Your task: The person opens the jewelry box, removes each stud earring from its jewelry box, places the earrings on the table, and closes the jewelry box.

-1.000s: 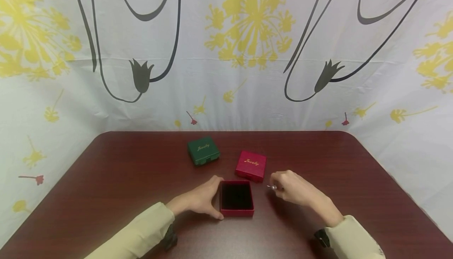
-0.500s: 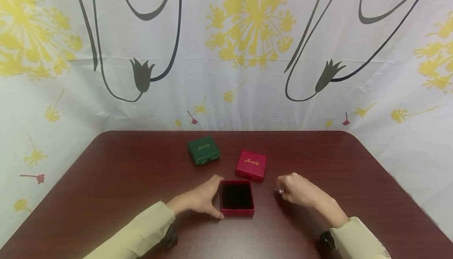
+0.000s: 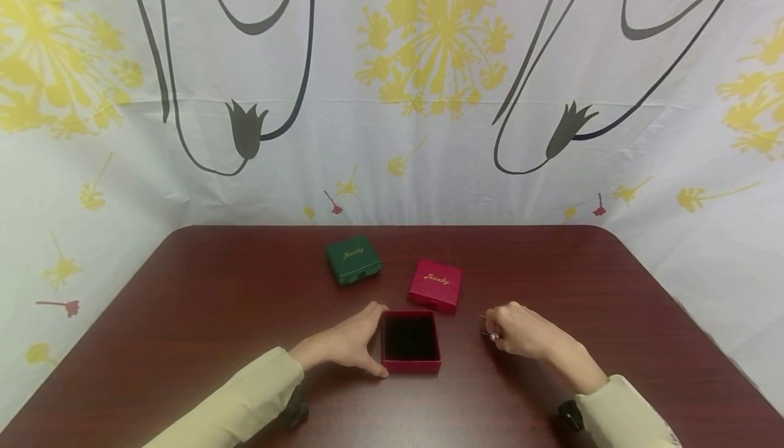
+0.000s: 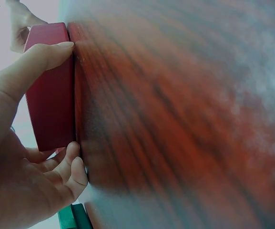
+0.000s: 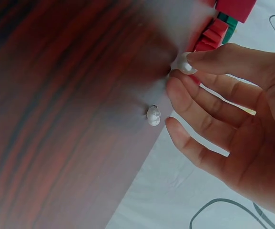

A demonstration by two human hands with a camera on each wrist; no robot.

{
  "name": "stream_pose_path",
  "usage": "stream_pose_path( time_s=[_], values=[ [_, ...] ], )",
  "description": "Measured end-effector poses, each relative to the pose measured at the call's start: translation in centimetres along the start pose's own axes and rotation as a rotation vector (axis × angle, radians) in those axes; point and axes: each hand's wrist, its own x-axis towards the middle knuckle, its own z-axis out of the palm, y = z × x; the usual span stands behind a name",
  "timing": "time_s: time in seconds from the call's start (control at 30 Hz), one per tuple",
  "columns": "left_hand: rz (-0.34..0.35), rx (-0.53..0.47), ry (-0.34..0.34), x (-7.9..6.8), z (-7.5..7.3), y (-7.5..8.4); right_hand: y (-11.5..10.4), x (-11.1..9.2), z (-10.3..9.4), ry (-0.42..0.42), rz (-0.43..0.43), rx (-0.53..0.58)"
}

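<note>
An open red jewelry box (image 3: 412, 367) with a black lining sits mid-table. My left hand (image 3: 349, 340) holds its left side, thumb (image 4: 56, 53) on one wall and fingers round the neighbouring corner. To the right of the box, my right hand (image 3: 520, 332) is low over the table, pinching a pearl earring (image 5: 187, 63) between thumb and fingertips. A second pearl earring (image 5: 153, 115) shows beside the fingertips in the right wrist view, close to the tabletop. Only thin metal wires and one pearl show past the hand in the head view.
A red square (image 3: 435, 284) printed "Jewelry" lies just behind the open box. Farther back and left is a green jewelry box (image 3: 353, 259) with the same print. A patterned white cloth (image 3: 392, 94) hangs behind the dark wooden table (image 3: 245, 271).
My right hand has drawn away to the right with the pearl earring. A second thin wire now shows by its fingers. The left hand and the boxes have stayed put.
</note>
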Motion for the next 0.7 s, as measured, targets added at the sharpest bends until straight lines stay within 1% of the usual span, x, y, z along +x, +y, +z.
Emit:
stream_pose_path(
  time_s=[0.23,0.7],
  values=[
    [0.006,0.009,0.009,-0.04,-0.04,0.12,-0.03,-0.05,-0.01,-0.006,0.015,0.001],
    [-0.003,0.005,0.000,-0.01,-0.08,0.13,-0.07,-0.20,-0.10,-0.013,0.014,0.007]
  ],
)
